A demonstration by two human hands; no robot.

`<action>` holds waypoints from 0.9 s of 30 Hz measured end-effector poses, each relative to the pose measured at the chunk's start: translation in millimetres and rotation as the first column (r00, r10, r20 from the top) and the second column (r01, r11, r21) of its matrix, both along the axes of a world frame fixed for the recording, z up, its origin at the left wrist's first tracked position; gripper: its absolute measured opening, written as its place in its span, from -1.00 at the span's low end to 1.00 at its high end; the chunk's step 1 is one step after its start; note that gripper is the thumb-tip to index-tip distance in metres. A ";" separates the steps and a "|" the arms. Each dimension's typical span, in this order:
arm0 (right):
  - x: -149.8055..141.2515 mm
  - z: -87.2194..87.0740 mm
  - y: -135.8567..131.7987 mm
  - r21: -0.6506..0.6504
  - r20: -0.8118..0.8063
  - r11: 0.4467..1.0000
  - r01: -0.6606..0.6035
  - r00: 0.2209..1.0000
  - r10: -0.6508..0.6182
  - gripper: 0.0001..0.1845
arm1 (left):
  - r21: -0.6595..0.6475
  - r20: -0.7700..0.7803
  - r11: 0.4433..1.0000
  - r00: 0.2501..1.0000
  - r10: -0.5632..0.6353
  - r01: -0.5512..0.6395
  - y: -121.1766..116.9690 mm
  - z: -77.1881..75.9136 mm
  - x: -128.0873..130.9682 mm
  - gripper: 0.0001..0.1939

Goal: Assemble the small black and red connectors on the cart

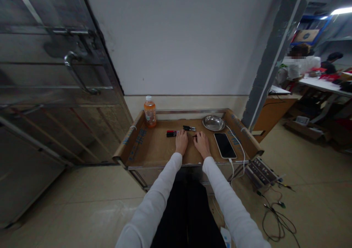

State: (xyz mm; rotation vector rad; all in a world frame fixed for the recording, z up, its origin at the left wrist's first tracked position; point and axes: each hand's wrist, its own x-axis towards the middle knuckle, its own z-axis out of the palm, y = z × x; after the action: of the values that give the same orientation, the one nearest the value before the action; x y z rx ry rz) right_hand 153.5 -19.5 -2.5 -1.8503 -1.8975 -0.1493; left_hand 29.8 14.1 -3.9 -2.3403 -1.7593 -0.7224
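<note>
My left hand (182, 142) rests on the brown-covered top of a small table (156, 149). Its fingers stretch forward, the tips touching the right ends of a red and black group of marker pens (171, 133). Just beyond the hands lie more black markers (189, 128) with pale ends. Close by on the right, my right hand (202, 144) has its fingers bent together on a small dark pen-like thing (194, 136), mostly hidden by the fingers.
An orange drink bottle (150, 112) stands at the back left. A round metal dish (213, 123) and a phone (224, 145) with a white cable lie on the right. A metal door (55, 76) is at left. Cables (279, 218) trail over the floor; people sit at far right.
</note>
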 end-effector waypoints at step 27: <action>4.2 -1.8 3.5 0.015 0.091 1.000 0.006 0.996 -0.007 -0.71 | -0.068 0.103 0.968 0.967 -0.234 0.242 1.0 -0.8 -4.7 -0.80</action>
State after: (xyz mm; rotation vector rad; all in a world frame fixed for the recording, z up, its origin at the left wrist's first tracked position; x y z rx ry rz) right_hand 157.8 -16.0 -4.2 -1.8687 -1.9455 -0.2530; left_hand 25.1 15.1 -4.7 -2.6449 -1.5844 -0.8235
